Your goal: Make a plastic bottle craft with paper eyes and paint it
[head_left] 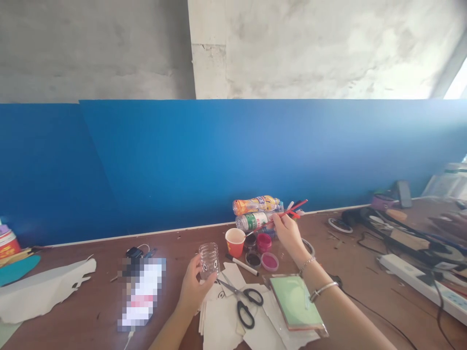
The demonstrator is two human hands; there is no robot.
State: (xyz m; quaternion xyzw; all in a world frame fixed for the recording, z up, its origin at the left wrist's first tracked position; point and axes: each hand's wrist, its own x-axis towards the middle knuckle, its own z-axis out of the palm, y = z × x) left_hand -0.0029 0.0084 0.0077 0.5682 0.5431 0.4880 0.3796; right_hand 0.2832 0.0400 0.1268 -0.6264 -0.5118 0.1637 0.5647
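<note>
My left hand is wrapped round a small clear cut plastic cup with two drawn eyes, held upright just above the white paper sheets. My right hand pinches a red-handled paintbrush, its tip pointing down toward the open paint pots. An orange paper cup stands between the two hands. Black-handled scissors lie on the paper under my arms.
Two plastic bottles lie stacked against the blue backboard. A marker, a green pad, a blurred phone, torn white paper at left, and a power strip with cables at right.
</note>
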